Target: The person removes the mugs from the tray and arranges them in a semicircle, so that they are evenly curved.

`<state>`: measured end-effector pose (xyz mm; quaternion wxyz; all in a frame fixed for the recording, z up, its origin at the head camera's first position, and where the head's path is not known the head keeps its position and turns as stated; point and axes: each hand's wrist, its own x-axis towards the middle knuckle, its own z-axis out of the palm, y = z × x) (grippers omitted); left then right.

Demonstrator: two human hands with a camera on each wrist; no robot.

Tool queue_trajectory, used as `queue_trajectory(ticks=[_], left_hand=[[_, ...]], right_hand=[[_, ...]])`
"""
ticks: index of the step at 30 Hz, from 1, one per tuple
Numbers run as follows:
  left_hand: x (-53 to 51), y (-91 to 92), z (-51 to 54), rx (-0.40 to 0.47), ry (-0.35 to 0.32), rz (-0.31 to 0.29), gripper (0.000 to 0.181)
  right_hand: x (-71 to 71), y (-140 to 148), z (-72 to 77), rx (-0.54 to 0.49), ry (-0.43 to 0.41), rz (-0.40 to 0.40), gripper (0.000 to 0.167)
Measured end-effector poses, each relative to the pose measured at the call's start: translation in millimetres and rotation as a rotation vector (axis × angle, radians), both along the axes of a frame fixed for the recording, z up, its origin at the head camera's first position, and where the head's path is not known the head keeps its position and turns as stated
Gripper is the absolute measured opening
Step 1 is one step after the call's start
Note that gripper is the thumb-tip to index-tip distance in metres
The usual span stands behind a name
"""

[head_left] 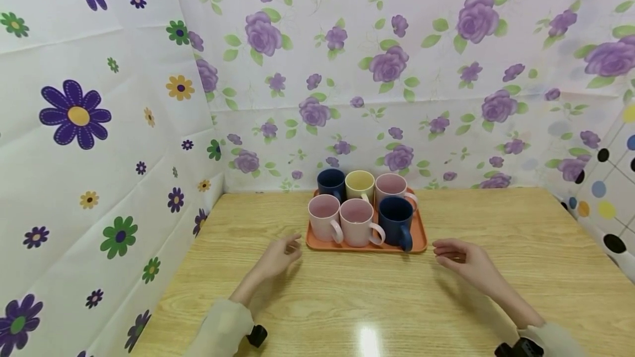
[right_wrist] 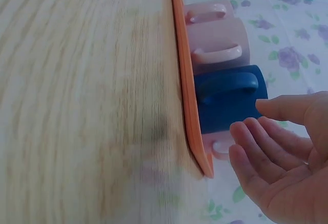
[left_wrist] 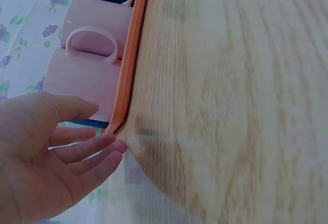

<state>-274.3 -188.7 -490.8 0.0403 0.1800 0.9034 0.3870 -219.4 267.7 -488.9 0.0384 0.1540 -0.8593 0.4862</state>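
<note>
An orange tray rests on the table with mugs in two rows. In front stand a pink mug, another pink mug and a dark blue mug. Behind them are a dark blue mug, a yellow mug and a pink mug. My left hand, fingers loosely bent, is just off the tray's left end and holds nothing. On the opposite side, my right hand hovers near the right end, also holding nothing. The rear mugs are partly hidden by the front ones.
The wooden table extends in front of the tray and to both sides. A flowered cloth hangs right behind the table, with another patterned cloth at the left and a dotted one at the right.
</note>
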Motion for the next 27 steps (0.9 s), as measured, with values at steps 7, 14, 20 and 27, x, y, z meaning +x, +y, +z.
queue_trajectory(ticks=[7,14,20,27], left_hand=[[-5.5,5.3,-0.2,0.031,0.006,0.067,0.044],[-10.9,12.3,-0.1,0.12,-0.046,0.158,0.045],[-14.7,15.0,-0.9,0.142,-0.069,0.171,0.046],[-21.7,22.0,-3.5,0.137,-0.057,0.199,0.048]], right_hand=[[-2.3,-12,2.3,-0.015,-0.002,0.011,0.037],[-5.1,-26,2.1,0.03,0.039,-0.033,0.036],[-8.3,-32,1.4,0.029,0.049,-0.061,0.039],[-14.6,-39,-2.0,-0.035,0.036,-0.05,0.04]])
